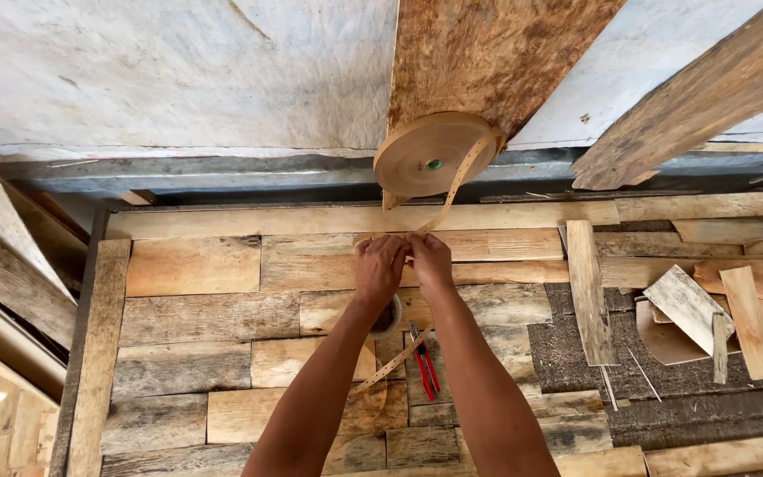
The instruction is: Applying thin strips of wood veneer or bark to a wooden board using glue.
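My left hand (379, 268) and my right hand (432, 259) are close together over a panel of patched wooden boards (192, 265), both pinching a thin tan veneer strip (453, 186). The strip runs up from my hands to a large tan roll of edge banding (426, 155) leaning at the panel's far edge. Another length of the strip (388, 365) trails down between my forearms. Red-handled pliers (424, 360) lie on the boards below my hands, next to a small round container (390, 320) partly hidden by my left wrist.
A brown board (487, 53) leans against the grey wall (178, 71) behind the roll. Loose wood offcuts (691, 305) and a narrow plank (588, 291) lie on dark material at the right. Weathered planks (6, 256) are stacked at the left.
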